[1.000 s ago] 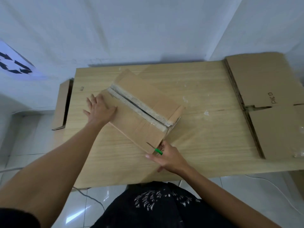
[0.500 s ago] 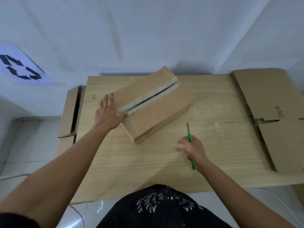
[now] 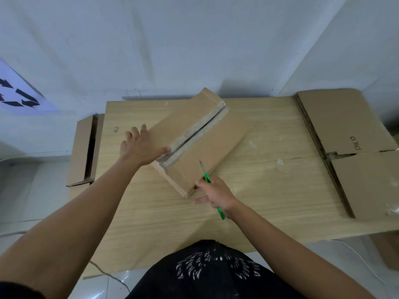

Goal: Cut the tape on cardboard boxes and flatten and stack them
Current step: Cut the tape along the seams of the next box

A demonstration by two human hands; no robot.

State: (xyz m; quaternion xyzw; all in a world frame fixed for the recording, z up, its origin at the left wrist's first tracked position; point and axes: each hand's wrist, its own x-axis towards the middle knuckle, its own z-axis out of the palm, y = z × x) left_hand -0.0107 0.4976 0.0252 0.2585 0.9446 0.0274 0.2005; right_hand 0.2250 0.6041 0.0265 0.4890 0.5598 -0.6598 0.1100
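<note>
A long brown cardboard box [image 3: 207, 145] lies slantwise on the wooden table [image 3: 259, 190], its top seam slit open along the middle, with torn tape at the edges. My left hand [image 3: 140, 145] rests flat on the box's left top flap, the thumb at the seam's near end. My right hand [image 3: 216, 194] grips a green-handled cutter [image 3: 208, 180] at the box's near right corner, with the blade pointing up over the box side.
A stack of flattened boxes [image 3: 349, 152] covers the table's right end. Another flattened box [image 3: 84, 147] leans at the table's left edge. A white wall stands just behind the table. A cable lies on the tiled floor.
The box has been turned from one slant to the other. My right hand drew away with the cutter, then came back to the box's near right corner.
</note>
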